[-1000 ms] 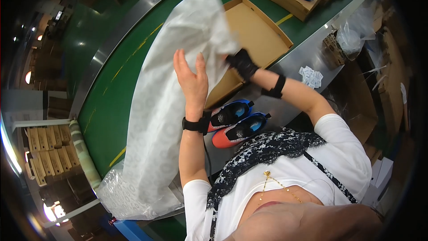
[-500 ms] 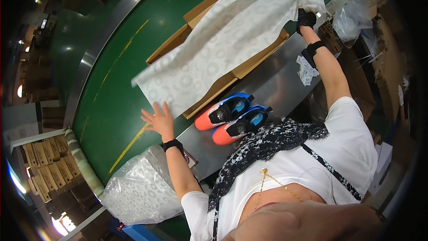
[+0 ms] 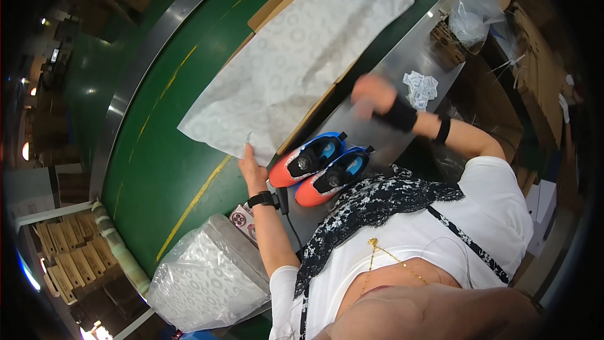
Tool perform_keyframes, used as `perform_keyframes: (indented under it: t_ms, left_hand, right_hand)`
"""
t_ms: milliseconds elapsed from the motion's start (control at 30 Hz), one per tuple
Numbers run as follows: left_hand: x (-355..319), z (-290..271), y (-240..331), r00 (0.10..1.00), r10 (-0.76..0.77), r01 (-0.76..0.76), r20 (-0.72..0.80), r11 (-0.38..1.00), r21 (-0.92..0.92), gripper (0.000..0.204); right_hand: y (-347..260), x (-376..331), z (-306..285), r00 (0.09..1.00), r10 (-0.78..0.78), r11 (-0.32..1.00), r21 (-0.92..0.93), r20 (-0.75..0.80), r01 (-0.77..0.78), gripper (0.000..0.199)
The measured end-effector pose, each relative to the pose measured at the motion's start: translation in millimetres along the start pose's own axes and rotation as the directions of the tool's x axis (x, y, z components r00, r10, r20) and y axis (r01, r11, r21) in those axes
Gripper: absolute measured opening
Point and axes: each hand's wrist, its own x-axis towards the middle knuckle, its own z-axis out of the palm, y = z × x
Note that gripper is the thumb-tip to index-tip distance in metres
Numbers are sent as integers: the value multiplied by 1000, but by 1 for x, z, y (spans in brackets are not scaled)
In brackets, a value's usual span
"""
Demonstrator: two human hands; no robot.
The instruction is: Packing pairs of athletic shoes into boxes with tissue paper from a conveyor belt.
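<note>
A large white patterned sheet of wrapping paper [image 3: 270, 82] lies across an open cardboard box [image 3: 277, 7], hiding most of it. At the paper's near edge, my left hand [image 3: 253, 173] pinches the sheet, its thumb on top and the other fingers mostly hidden. My right hand [image 3: 375, 96], smeared by motion, is off the paper above the metal ledge; its fingers cannot be made out. Close in front of me rests a pair of shoes, the left shoe [image 3: 290, 170] and the right shoe [image 3: 314, 190], both orange and blue with black openings.
Small white packets [image 3: 420, 90] lie on the metal ledge [image 3: 390, 132]. A plastic-wrapped stack of patterned paper [image 3: 204, 271] stands at lower left, near a phone [image 3: 242, 219]. Beyond the box runs a green belt [image 3: 151, 151]. Cardboard [image 3: 535, 56] and clear plastic [image 3: 472, 16] sit at right.
My right hand has let go of the paper's far right end and swung back toward me. My left hand has moved right and taken the near edge; the sheet has settled lower over the box.
</note>
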Motion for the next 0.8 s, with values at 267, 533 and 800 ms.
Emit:
perform_keyframes:
  t_ms: [267,533,800]
  left_hand:
    - [-10,-8,2,999,44,-45,-5,998,-35,29]
    - [-30,-58,45,966,256,-238,-25,926,292,27]
    - [-64,76,89,894,372,-431,248,864,260,20]
  right_hand:
    - [-62,-69,85,712,-277,910,-60,645,409,20]
    - [-35,70,14,796,241,510,625,555,-590,32]
    - [36,102,171,793,452,845,88,408,-527,35]
